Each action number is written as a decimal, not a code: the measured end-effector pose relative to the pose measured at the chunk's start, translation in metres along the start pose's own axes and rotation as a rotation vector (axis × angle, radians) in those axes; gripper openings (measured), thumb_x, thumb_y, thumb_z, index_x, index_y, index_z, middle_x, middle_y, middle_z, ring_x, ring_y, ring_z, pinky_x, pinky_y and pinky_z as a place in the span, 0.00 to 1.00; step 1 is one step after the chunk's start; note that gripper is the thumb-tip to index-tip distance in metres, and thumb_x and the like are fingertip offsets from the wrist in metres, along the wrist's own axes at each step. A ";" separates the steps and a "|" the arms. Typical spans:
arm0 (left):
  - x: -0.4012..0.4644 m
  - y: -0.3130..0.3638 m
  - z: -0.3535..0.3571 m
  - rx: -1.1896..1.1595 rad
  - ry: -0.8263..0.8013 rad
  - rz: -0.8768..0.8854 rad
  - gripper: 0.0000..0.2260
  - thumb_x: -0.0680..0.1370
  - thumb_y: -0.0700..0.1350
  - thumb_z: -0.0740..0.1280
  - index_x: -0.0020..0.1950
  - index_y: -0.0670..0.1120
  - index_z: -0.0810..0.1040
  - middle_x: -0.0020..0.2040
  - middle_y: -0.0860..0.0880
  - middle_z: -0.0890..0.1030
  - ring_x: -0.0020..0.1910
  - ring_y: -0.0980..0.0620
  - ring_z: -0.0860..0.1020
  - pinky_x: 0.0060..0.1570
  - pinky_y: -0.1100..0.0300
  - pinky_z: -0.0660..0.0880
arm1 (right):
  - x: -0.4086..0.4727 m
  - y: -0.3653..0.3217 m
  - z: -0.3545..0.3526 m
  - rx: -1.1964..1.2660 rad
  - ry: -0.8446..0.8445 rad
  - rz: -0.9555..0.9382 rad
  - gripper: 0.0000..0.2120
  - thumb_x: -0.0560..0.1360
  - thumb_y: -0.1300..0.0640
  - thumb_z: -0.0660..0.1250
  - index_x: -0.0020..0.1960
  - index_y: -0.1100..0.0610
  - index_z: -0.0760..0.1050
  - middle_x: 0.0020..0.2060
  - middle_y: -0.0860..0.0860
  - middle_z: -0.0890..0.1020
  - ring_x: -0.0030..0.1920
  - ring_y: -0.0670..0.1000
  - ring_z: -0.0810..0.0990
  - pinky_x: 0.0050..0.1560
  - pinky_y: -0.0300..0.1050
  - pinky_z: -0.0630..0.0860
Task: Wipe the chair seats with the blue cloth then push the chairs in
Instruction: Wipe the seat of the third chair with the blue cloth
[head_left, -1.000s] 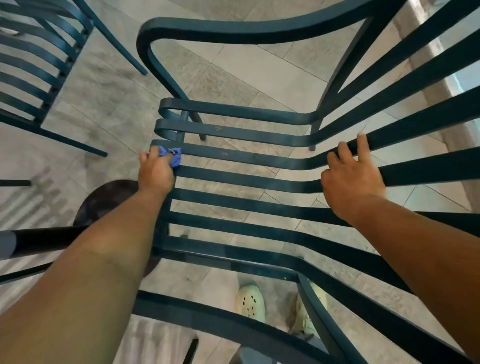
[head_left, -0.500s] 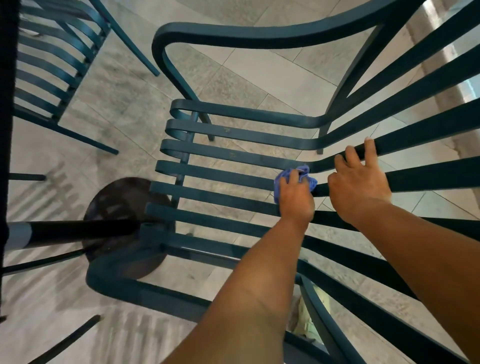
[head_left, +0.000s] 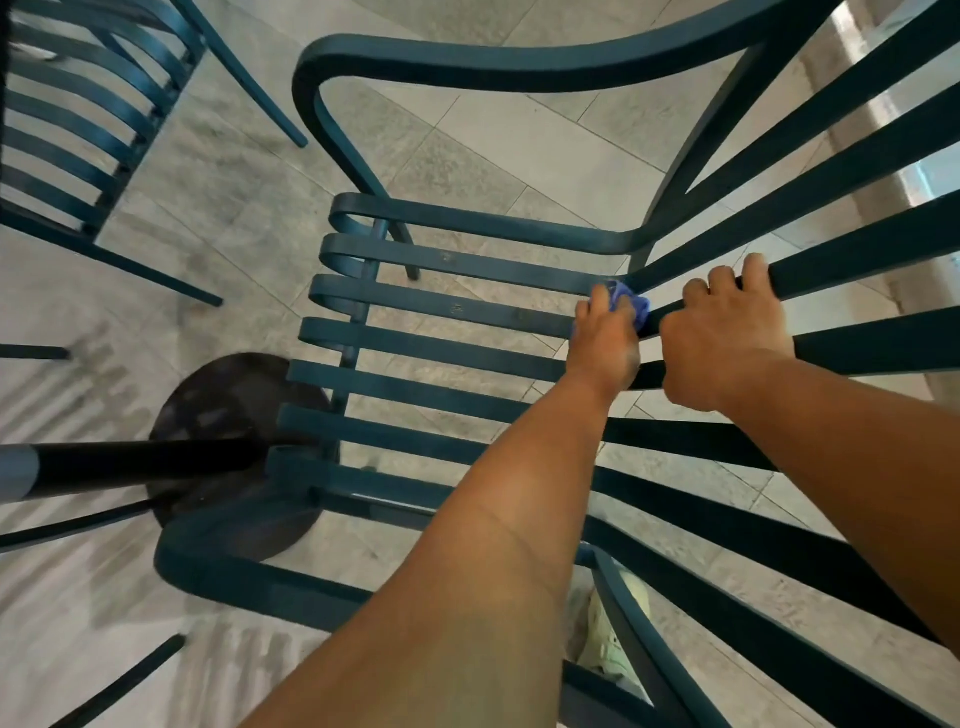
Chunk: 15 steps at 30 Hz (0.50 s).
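A tiled floor (head_left: 509, 135) runs under everything, showing pale through the gaps between the slats. The biggest thing on it is the dark teal slatted chair (head_left: 457, 338), seen from above, its curved armrest arching across the top and its back slats fanning out to the right. A second chair (head_left: 78, 130) of the same make stands well apart at upper left, and a round dark table base (head_left: 228, 415) with its black post sits just beside the near chair's front edge.

The right hand (head_left: 727, 338) is curled round a back slat near the seat's rear corner, most likely to hold the chair steady against the rubbing. The left hand (head_left: 605, 343) is clenched round the bunched blue cloth (head_left: 631, 306) and presses it on a seat slat just where seat meets back, touching distance from the other hand.

That corner is tight: slats converge there and the two hands nearly meet. Toward the left the seat slats run long and unobstructed to their rolled front ends, which gives the cloth open room to travel. Pushing in looks not yet begun, and the table base stands close ahead.
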<state>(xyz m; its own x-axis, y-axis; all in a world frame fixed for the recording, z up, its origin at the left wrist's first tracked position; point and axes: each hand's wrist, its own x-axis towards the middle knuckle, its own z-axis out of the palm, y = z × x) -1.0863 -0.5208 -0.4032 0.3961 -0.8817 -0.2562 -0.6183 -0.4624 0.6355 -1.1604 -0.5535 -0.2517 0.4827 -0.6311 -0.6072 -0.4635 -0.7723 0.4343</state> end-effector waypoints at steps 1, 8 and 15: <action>0.000 -0.005 -0.001 0.004 -0.032 -0.008 0.18 0.78 0.35 0.64 0.67 0.43 0.71 0.65 0.41 0.67 0.61 0.39 0.69 0.57 0.49 0.73 | 0.000 -0.001 0.001 -0.012 0.001 -0.015 0.24 0.73 0.39 0.67 0.64 0.51 0.76 0.64 0.54 0.75 0.68 0.58 0.67 0.73 0.61 0.55; 0.004 -0.085 -0.054 0.149 0.006 -0.057 0.20 0.81 0.54 0.62 0.72 0.54 0.64 0.68 0.47 0.67 0.61 0.45 0.73 0.54 0.53 0.76 | 0.000 0.001 0.002 -0.065 -0.007 -0.073 0.23 0.76 0.41 0.65 0.66 0.50 0.75 0.67 0.55 0.72 0.69 0.60 0.65 0.72 0.62 0.55; 0.006 -0.187 -0.159 0.435 0.184 -0.139 0.16 0.82 0.51 0.61 0.69 0.51 0.68 0.67 0.44 0.67 0.62 0.41 0.73 0.60 0.46 0.76 | 0.006 0.002 0.002 -0.049 -0.002 -0.093 0.21 0.76 0.41 0.64 0.65 0.49 0.75 0.65 0.53 0.73 0.67 0.58 0.67 0.69 0.58 0.59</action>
<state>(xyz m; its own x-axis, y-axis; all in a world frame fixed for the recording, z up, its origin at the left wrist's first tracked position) -0.8606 -0.4245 -0.4082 0.5836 -0.7962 -0.1594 -0.7620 -0.6048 0.2312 -1.1598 -0.5586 -0.2564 0.5209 -0.5561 -0.6477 -0.3795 -0.8304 0.4079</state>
